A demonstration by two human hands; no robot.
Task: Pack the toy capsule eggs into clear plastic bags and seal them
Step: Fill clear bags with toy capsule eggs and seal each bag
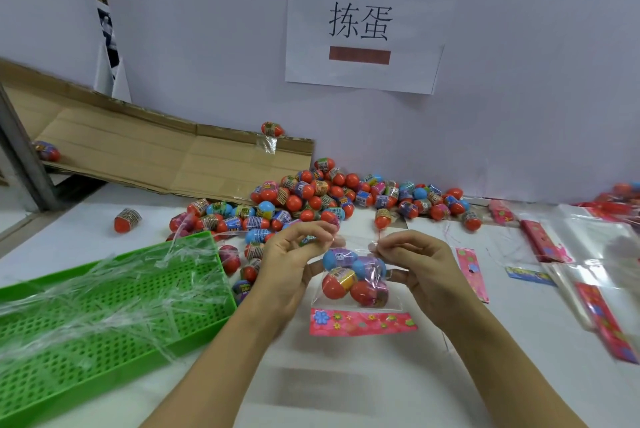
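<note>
Filled bag (356, 283) at frame centre is pinched at its open top by left hand (291, 261) and right hand (420, 263); eggs (341, 277) could be spilled if tilted.

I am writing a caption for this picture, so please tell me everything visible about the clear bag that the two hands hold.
The clear bag is thin, glossy transparent plastic with a pink flowered card strip along its lower edge. It holds four capsule eggs, some red, some blue. It is held above the white table, its mouth upward. The left hand and the right hand each pinch the top edge at either side. Whether the mouth is sealed cannot be told.
</note>
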